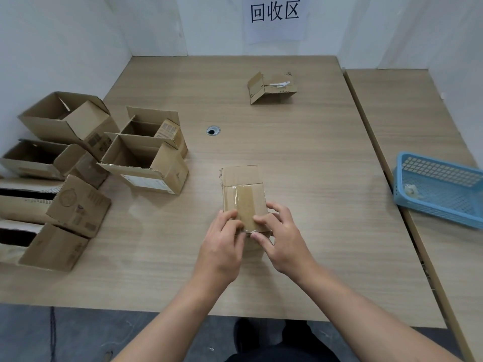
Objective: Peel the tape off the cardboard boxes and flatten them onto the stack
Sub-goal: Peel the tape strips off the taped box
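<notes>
A small brown cardboard box lies on the wooden table in front of me, with a strip of clear tape running down its top face. My left hand grips the box's near left corner, fingers curled on its top. My right hand is at the near right corner, its fingertips pinching at the near end of the tape strip. A flattened box lies alone at the far side of the table.
Several open, empty cardboard boxes crowd the table's left side. A blue plastic basket holding a small wad sits on the adjoining table at right. A cable hole is mid-table. A paper sign hangs on the back wall.
</notes>
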